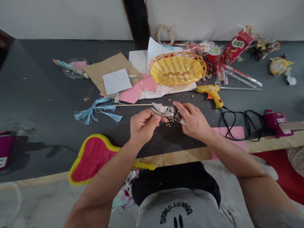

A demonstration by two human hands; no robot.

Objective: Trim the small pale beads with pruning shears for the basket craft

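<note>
My right hand (195, 122) is wrapped around the handles of a pair of pruning shears (171, 110), whose blades point left and are spread apart. Fingers and thumb of my left hand (143, 125) are pinched together right at the blades. A small pale bit shows between the blades, but what my left fingers hold is mostly hidden. Below the shears, many small cut pale pieces (170, 121) lie scattered on the dark table (42, 104). Just beyond my left hand lies a thin wooden stick (135, 104), with a light-blue tassel (95, 110) by its left end.
Behind my hands stands a yellow woven basket (178, 71) near papers and brown cardboard (95, 74). To the right are a yellow glue gun (211, 91), its looped black cord (234, 123) and a red drink carton (238, 46). A red-and-yellow fan shape (92, 158) overlaps the front edge.
</note>
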